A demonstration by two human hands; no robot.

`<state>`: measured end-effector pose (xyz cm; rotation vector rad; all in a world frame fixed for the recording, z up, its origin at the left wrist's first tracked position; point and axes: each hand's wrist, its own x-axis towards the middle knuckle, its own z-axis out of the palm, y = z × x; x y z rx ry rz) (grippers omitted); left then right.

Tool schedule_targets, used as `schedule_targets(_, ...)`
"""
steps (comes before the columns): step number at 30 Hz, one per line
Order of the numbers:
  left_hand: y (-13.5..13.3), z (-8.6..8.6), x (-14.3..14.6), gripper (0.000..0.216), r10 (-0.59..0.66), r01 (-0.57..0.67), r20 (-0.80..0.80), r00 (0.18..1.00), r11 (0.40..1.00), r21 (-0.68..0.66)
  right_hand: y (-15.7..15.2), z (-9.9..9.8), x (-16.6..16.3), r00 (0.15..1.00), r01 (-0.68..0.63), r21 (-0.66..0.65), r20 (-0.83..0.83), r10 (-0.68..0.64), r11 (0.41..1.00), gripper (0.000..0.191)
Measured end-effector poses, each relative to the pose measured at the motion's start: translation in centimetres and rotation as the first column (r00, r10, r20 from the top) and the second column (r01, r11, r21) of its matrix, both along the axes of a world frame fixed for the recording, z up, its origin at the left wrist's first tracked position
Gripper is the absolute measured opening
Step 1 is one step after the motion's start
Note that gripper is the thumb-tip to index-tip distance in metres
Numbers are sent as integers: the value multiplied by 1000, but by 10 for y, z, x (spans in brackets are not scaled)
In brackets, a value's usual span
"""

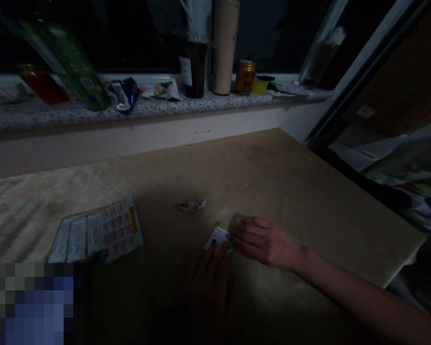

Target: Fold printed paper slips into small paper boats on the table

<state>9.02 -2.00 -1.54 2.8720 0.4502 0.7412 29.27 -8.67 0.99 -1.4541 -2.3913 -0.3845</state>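
- Paper piece (pixel 219 234), small, printed: on the table (pixel 309 191), under your left fingertips.
- Your left hand (pixel 209 275): fingers extended, slightly apart, resting on that piece.
- Your right hand (pixel 260 241): fingers together, slightly bent, beside it; any grip, cannot tell.
- Folded paper boat (pixel 193 205): beyond your hands.
- Printed sheet (pixel 111 227): left.

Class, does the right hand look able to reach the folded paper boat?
Probably yes: the right hand lies near the folded paper boat, and only tabletop shows between them.
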Motion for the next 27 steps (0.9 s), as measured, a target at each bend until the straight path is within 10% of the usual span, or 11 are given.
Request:
schedule_targets(11, -8, 10, 0, 29, 206, -167, 210, 956, 967, -192, -3, 20, -15, 713, 202, -218, -636, -296, 955, 13)
schedule_targets(27, 6, -6, -1, 40, 138, -141, -39, 990, 986, -94, 4, -8, -27, 768, 473, -286, -330, -549, 833, 21)
